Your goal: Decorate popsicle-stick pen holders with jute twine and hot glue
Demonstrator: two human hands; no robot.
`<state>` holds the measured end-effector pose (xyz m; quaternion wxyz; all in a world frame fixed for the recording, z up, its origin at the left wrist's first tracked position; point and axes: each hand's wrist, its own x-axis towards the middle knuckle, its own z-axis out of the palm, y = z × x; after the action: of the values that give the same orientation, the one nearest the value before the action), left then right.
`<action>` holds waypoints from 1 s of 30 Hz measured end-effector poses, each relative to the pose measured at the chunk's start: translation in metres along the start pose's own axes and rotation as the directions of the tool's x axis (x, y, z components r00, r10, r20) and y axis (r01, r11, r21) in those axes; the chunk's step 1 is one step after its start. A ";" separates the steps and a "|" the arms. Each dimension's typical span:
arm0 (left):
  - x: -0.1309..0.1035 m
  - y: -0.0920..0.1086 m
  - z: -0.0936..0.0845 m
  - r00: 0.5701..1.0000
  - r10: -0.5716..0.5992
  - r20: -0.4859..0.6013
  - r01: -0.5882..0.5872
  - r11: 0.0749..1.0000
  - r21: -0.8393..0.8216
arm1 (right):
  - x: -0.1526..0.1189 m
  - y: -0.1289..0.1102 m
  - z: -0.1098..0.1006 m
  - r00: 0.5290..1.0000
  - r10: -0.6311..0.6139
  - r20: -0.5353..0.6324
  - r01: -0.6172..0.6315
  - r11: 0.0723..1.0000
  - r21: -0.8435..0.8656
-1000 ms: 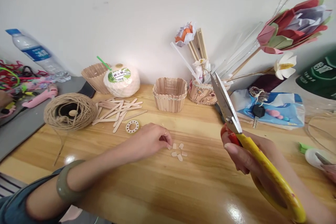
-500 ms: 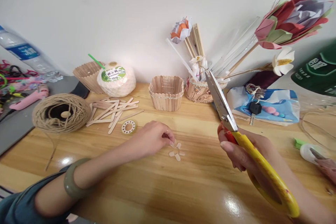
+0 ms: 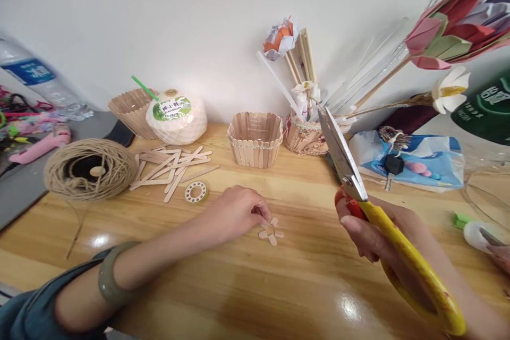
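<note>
My left hand (image 3: 243, 211) is low over the wooden table, its fingertips pinched on a short cut piece of craft stick (image 3: 265, 224). This piece lies at the upper left of a small ring of rounded stick ends (image 3: 272, 240), set out like flower petals. Raised at the right, my right hand (image 3: 368, 239) is wrapped round the handles of the scissors (image 3: 345, 156). Their blades are together and point up and to the left. The handles are yellow and red. Behind my hands stands a small basket made of craft sticks (image 3: 255, 151).
Loose craft sticks (image 3: 175, 167), a tape roll (image 3: 195, 191) and a twine ball (image 3: 90, 170) lie left. Behind them are a wrapped coconut (image 3: 177, 119) and another stick basket (image 3: 129, 111). Toward the right are a decorated pot (image 3: 305, 138), paper flowers (image 3: 450, 32), keys (image 3: 393, 163) and a tissue pack (image 3: 434, 154).
My left fingers have set the stick piece at the upper left of the ring. My right hand still holds the scissors up. The view has shifted slightly.
</note>
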<state>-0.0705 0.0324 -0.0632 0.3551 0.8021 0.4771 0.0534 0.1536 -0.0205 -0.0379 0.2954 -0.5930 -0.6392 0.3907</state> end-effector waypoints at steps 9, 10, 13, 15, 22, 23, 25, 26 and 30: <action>-0.002 -0.001 -0.008 0.995 0.030 -0.099 -0.028 0.999 0.016 | -0.003 -0.007 0.000 0.994 0.075 -0.074 -0.070 0.995 0.065; -0.003 -0.001 -0.009 0.992 0.034 -0.121 -0.031 0.999 0.023 | -0.003 -0.006 -0.001 0.996 0.063 -0.057 -0.059 0.996 0.065; -0.005 -0.001 -0.012 0.984 0.034 -0.177 -0.031 0.999 0.020 | -0.001 -0.004 -0.002 1.000 0.026 0.009 -0.027 0.998 0.054; -0.005 0.000 -0.014 0.984 0.001 -0.176 0.000 1.000 0.005 | -0.002 -0.006 -0.001 0.999 0.046 -0.003 -0.046 0.997 0.055; -0.002 0.001 -0.012 0.989 0.001 -0.146 -0.007 0.999 -0.042 | -0.007 -0.019 0.004 0.987 0.132 -0.093 -0.123 0.987 0.101; -0.002 0.001 -0.011 0.986 -0.003 -0.169 -0.007 0.998 -0.056 | -0.007 -0.020 0.004 0.987 0.132 -0.096 -0.122 0.987 0.102; -0.002 0.001 -0.009 0.977 -0.022 -0.212 0.003 0.996 -0.089 | -0.007 -0.020 0.004 0.986 0.132 -0.106 -0.122 0.988 0.094; -0.002 0.001 -0.009 0.973 -0.030 -0.227 0.006 0.994 -0.108 | -0.007 -0.020 0.004 0.985 0.134 -0.109 -0.125 0.988 0.089; -0.002 -0.001 -0.007 0.963 -0.048 -0.264 -0.009 0.977 -0.211 | -0.006 -0.018 0.002 0.986 0.137 -0.096 -0.128 0.987 0.094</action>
<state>-0.0749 0.0346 -0.0584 0.3709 0.7407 0.5203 0.2077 0.1430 -0.0262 -0.0233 0.3265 -0.6400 -0.5646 0.4063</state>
